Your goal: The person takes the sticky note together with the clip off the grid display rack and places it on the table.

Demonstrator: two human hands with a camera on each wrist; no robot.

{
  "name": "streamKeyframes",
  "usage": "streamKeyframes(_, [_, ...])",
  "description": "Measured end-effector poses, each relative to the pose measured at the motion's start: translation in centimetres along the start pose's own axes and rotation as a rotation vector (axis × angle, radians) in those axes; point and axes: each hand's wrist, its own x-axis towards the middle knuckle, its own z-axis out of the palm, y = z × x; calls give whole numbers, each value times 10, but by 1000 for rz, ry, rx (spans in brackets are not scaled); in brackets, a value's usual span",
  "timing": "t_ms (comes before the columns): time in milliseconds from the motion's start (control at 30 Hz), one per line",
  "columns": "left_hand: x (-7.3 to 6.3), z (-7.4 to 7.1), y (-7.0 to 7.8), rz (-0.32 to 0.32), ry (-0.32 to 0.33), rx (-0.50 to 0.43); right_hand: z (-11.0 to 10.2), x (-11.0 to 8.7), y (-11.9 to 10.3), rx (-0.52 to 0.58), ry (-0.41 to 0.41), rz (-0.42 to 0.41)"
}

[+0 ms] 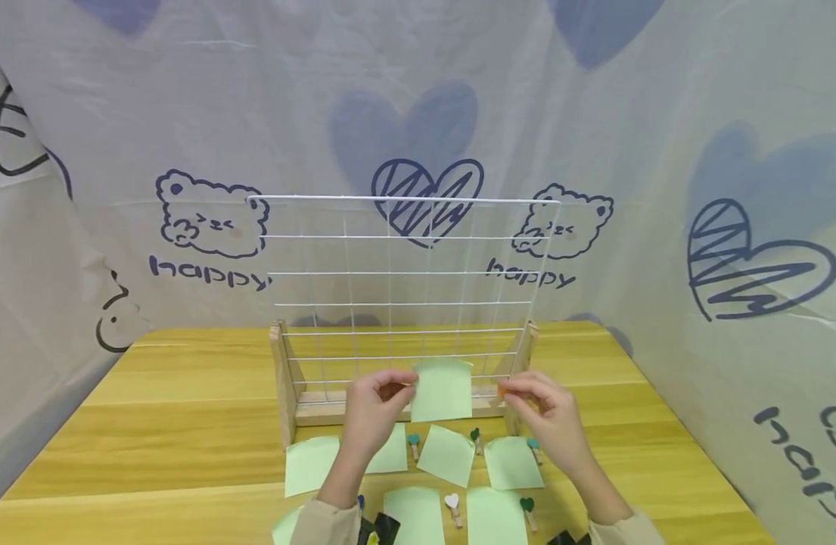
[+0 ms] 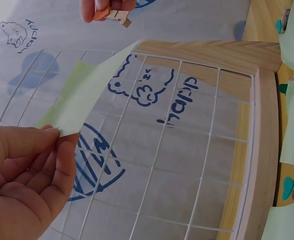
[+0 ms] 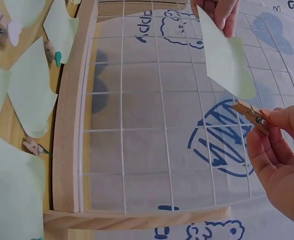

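Note:
Between thumb and fingers my left hand [image 1: 377, 412] pinches a pale green paper note [image 1: 442, 390] by its left edge, in front of the lower part of a white wire grid [image 1: 390, 273]. My right hand [image 1: 550, 416] pinches a small wooden clothespin [image 3: 253, 116] with an orange piece on it. In the right wrist view the clothespin's tip points toward the note's corner; whether they touch I cannot tell. The grid stands upright in a wooden base [image 1: 309, 414], behind both hands.
On the wooden table [image 1: 152, 424] before the grid lie several green notes [image 1: 447, 456]. Among them are small clothespins with hearts, one a white-heart clothespin [image 1: 453, 510], another a dark green one [image 1: 529, 513]. A printed cloth [image 1: 309, 136] hangs behind and at the sides.

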Motion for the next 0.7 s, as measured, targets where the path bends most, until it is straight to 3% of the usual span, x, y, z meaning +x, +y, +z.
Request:
streamKeyframes(300, [-7,9,-5,-16,-68,24,-8,-14,6,35,-3,1])
streamKeyframes(533, [-9,16,-8,-14,-107,28,-17,-28,8,23,-16,118])
streamKeyframes(700, [-11,24,-13,-5,-126,38,-25,-39,11,48,-71,185])
